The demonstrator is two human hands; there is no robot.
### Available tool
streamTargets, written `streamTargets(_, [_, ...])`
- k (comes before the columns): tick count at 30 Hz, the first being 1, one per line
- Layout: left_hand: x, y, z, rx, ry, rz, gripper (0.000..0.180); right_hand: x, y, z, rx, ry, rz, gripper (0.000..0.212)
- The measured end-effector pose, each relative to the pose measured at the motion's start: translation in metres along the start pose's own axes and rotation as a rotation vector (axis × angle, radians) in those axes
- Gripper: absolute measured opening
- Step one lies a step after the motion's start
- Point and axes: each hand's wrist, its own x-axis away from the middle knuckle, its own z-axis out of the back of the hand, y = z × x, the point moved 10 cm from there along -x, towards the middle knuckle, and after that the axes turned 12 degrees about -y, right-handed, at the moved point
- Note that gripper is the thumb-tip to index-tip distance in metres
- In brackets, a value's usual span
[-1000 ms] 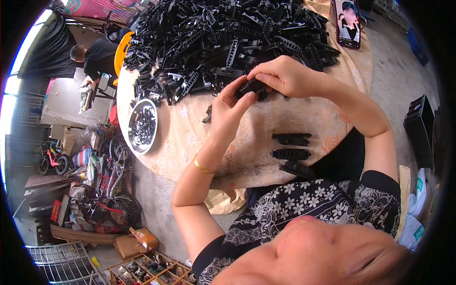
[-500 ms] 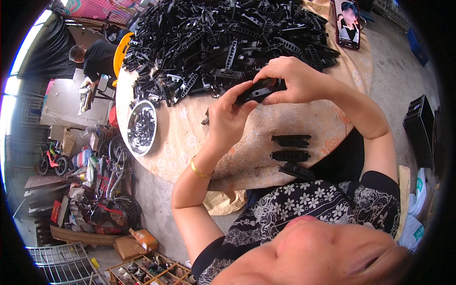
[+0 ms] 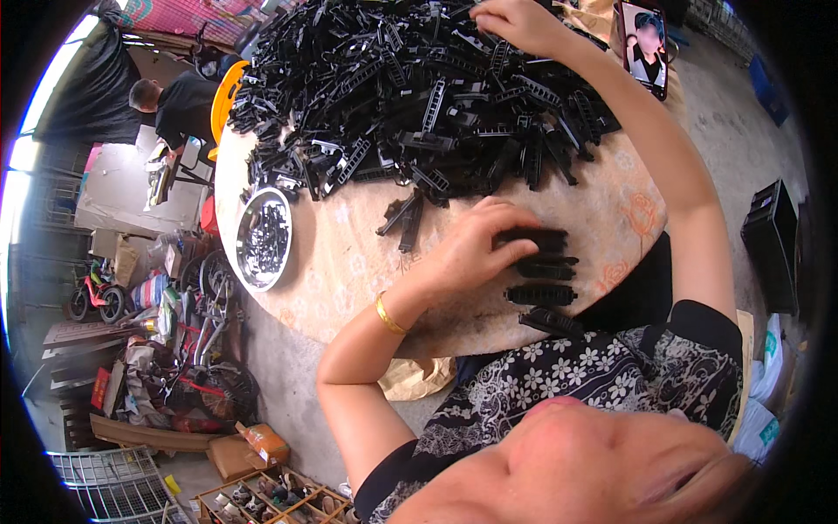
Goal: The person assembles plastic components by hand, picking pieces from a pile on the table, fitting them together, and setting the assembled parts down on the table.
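A large pile of long black plastic parts [image 3: 367, 96], some with ladder-like slots, covers the far half of a cloth-covered round table [image 3: 332, 271]. My left hand [image 3: 467, 249] grips the left end of a blurred black plastic part [image 3: 548, 238] between thumb and fingers. That part is just beyond a short row of similar parts [image 3: 541, 294] near the table's front edge. Over the far right of the pile reaches my right hand [image 3: 519, 24], fingers bent together; whatever may be in them is hidden. Several loose parts [image 3: 406, 220] lie left of my left hand.
A metal bowl [image 3: 250, 278] of small shiny pieces stands at the table's left. A phone [image 3: 644, 54] is upright at the far right. Beyond the left side, a person [image 3: 179, 105] bends near an orange chair [image 3: 226, 92]. A black crate [image 3: 770, 247] is on the floor at right.
Both hands were together on a black part in front of the pile. My left hand has brought a part nearer, to the row; my right hand has moved away over the pile.
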Motion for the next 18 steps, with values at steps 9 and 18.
streamTargets(9, [0.019, 0.002, 0.058, -0.526, 0.392, 0.251, 0.038, -0.047, 0.093, -0.049, 0.272, -0.338, -0.570, 0.050])
streamTargets(18, [0.014, -0.011, 0.049, -0.633, 0.315, 0.242, 0.032, -0.040, 0.044, -0.015, 0.513, 0.026, -0.232, 0.019])
